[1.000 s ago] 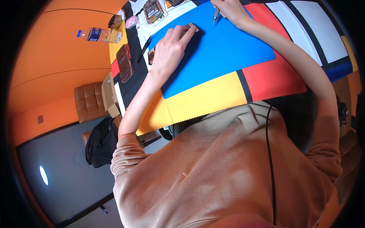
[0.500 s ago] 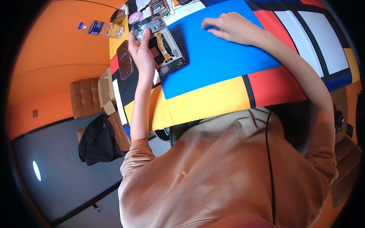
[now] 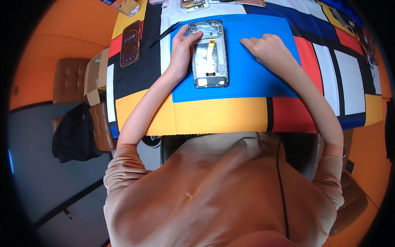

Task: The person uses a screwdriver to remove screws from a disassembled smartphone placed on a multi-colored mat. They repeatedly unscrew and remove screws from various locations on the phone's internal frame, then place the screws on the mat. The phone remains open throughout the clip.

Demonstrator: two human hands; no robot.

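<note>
My left hand (image 3: 181, 51) grips the upper left side of an opened smartphone (image 3: 218, 57), with the thumb lying over its top part. The phone's inside faces up, showing a dark circuit area at the top, a shiny silvery bay and a yellow-orange flat cable. It is over a blue work mat (image 3: 255, 86). To the right of the phone, my right hand (image 3: 267, 49) is over the mat with knuckles up and fingers curled in. Whatever is under those fingers, if anything, is hidden.
Black tweezers (image 3: 164, 33) lie across the mat's left edge. Farther left is a second phone (image 3: 131, 43) with a lit screen. A plastic bottle (image 3: 128, 7) and phone parts (image 3: 193, 5) sit at the far side. A cardboard box (image 3: 95, 76) stands beyond the table's left edge.
The view has shifted. The opened phone has come down flatter over the mat and turned more upright in the picture, still in my left hand. My right hand's fingers are drawn closer together.
</note>
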